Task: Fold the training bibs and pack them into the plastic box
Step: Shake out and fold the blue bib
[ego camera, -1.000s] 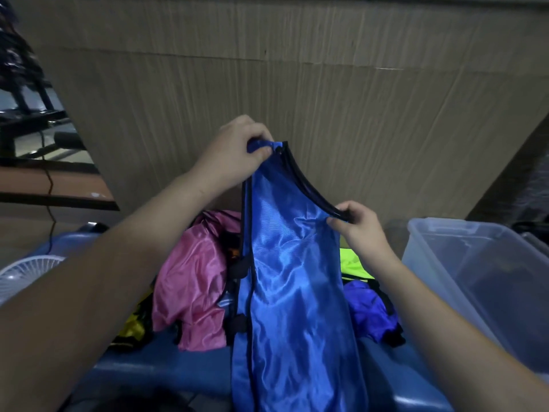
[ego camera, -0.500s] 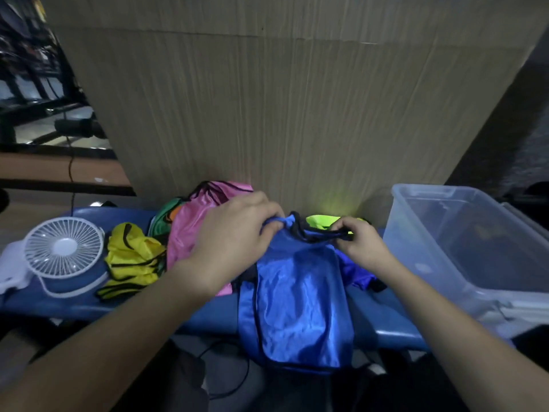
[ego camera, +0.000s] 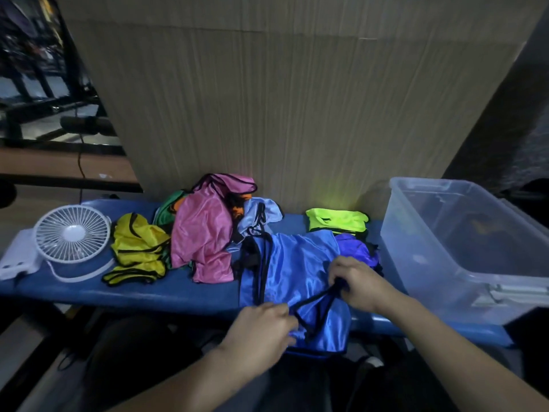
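Observation:
A shiny blue bib (ego camera: 297,269) with black trim lies spread on the blue bench (ego camera: 142,292), its near end hanging over the front edge. My left hand (ego camera: 261,328) pinches the black-trimmed edge at the near left. My right hand (ego camera: 359,283) grips the black trim at the near right. A clear plastic box (ego camera: 439,263) stands open on the bench to the right. Behind and left lie other bibs: pink (ego camera: 205,236), yellow (ego camera: 136,248), neon green (ego camera: 335,221), purple (ego camera: 356,248), pale blue (ego camera: 261,212).
A white desk fan (ego camera: 71,236) stands at the bench's left end. A tall wood-grain panel (ego camera: 282,114) rises right behind the bench. A green bib (ego camera: 166,209) peeks out behind the pink one.
Both hands have brought the blue bib down from the air onto the bench and drawn its top edge toward me. The view has tilted down and back.

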